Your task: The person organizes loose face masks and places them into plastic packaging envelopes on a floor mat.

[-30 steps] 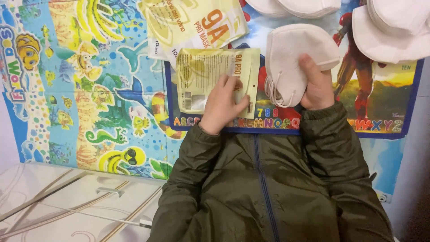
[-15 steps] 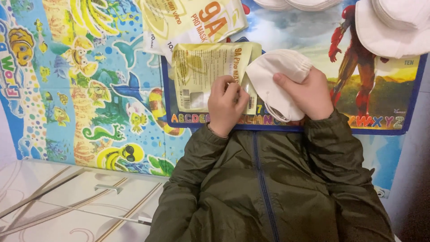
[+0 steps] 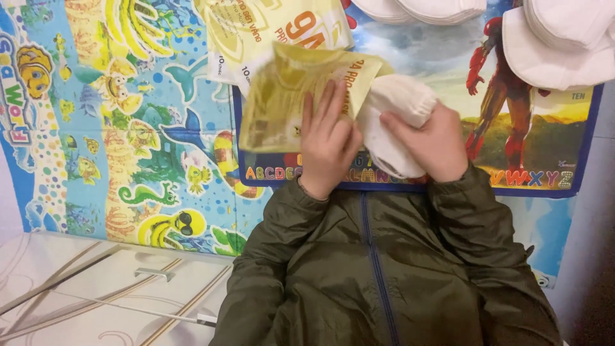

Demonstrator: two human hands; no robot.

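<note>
Just above centre, at about twelve o'clock from the dark green jacket (image 3: 378, 269), both hands meet over a small yellow packet (image 3: 282, 102). The left hand (image 3: 327, 150) lies flat on the packet, fingers spread and pressing it down rather than closing round it, apparently to keep the mouth steady. At three o'clock from it, the right hand (image 3: 435, 144) is curled tightly round a stack of white folded masks (image 3: 394, 122), whose edge touches the packet's right side, seemingly lined up with the opening. Both rest over a blue-edged board (image 3: 544, 182) with a row of coloured letters along its lower edge and a red figure in a landscape at about two o'clock. A second, larger yellow and white packet (image 3: 256, 32) with orange print lies at eleven o'clock, partly under the first. More white masks (image 3: 557, 38) are piled at one to two o'clock along the top edge. Toward nine o'clock spreads a bright blue mat (image 3: 128, 128) with yellow and green sea creatures. A pale table (image 3: 77, 307) with thin rods fills seven o'clock.
</note>
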